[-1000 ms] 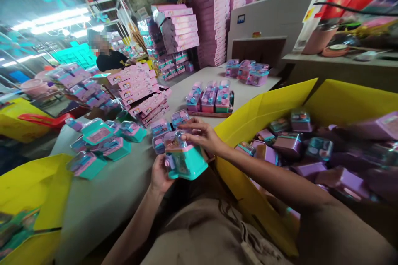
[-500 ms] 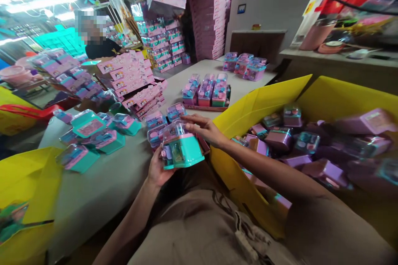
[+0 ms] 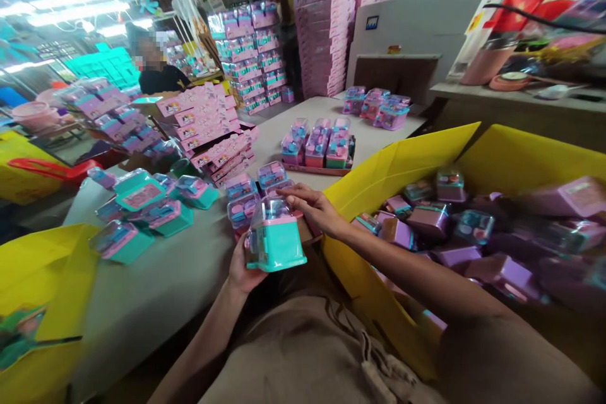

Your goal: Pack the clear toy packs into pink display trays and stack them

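Note:
A teal plastic toy box (image 3: 283, 247) with a pink rim and a clear domed lid is held just above my lap. My left hand (image 3: 243, 270) is closed round its left side and underside. Over the far edge of the lid, my right hand (image 3: 315, 208) lies with its fingers stretched out, touching the clear plastic. Right behind stand similar small boxes (image 3: 240, 189) in a shallow tray, partly hidden by the held box and my right hand. What is inside the held box is hard to make out.
At right, a yellow bin (image 3: 402, 158) holds many purple boxes. Teal boxes (image 3: 173, 218) lie on the table at left, by pink printed cartons (image 3: 208, 113). A filled tray (image 3: 317, 167) stands farther back. A person (image 3: 161, 76) is across the table.
The teal box has turned so its plain end faces me, and it sits slightly lower. Both hands still touch it. The camera view has shifted a little.

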{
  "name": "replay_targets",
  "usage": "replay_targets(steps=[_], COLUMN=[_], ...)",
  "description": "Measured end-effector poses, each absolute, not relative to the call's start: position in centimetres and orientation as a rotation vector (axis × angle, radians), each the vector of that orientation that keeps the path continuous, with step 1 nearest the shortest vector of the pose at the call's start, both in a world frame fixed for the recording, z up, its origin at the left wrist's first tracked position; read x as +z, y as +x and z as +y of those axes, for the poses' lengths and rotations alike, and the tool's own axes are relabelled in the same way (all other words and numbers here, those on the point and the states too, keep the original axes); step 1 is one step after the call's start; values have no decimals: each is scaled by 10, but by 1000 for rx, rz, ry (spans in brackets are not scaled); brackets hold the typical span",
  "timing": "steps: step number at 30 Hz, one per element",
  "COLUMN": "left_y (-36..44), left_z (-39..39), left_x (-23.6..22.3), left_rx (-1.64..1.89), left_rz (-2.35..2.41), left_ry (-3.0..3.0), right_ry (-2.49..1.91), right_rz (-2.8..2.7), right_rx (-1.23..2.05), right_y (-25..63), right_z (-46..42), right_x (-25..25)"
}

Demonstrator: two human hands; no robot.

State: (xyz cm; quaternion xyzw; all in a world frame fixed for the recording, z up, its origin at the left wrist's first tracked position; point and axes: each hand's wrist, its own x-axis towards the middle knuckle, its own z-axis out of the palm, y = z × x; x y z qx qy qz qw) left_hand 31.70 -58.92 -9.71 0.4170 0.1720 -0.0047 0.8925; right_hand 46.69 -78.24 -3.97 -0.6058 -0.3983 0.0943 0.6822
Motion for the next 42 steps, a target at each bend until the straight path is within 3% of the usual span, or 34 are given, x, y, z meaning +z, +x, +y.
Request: replay_targets(steps=[7, 24, 33, 37, 42], left_y=[335, 355, 348, 321, 310], left_z=[-594, -582, -576, -578, -568], left_x=[-104, -145, -155, -149, -136], left_rx=[376, 306, 467, 281, -48], left_rz=[182, 97, -22, -68, -91], left_ry=[1547, 1777, 2428, 2695, 2870], right_ry=[-1554, -1830, -2071, -1983, -1954], right_rz=[-1001, -1159, -1684, -1953, -1905], right_rx=[363, 144, -317, -253, -156], right_y=[495, 530, 512, 526, 540], right_z=[-803, -810, -797, -790, -785], right_x=[-57, -111, -77, -70, -73])
